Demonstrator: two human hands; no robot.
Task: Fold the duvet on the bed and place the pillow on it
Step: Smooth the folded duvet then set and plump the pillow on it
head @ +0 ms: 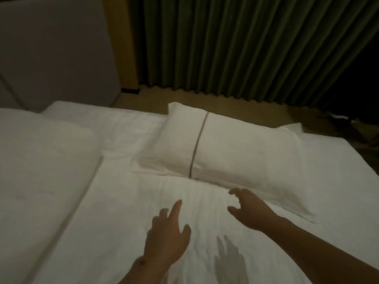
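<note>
pillow (231, 148): soft, light, best taken at both short ends | left hand (167, 232), right hand (247, 209): spread, empty, reaching | folded duvet (41, 160): bulky, yielding

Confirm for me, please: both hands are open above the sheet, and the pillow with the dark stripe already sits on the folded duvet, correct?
Not quite. In the head view the pillow lies on the bare sheet, beside the folded duvet, not on it. Both hands, left hand and right hand, are open above the sheet.
</note>
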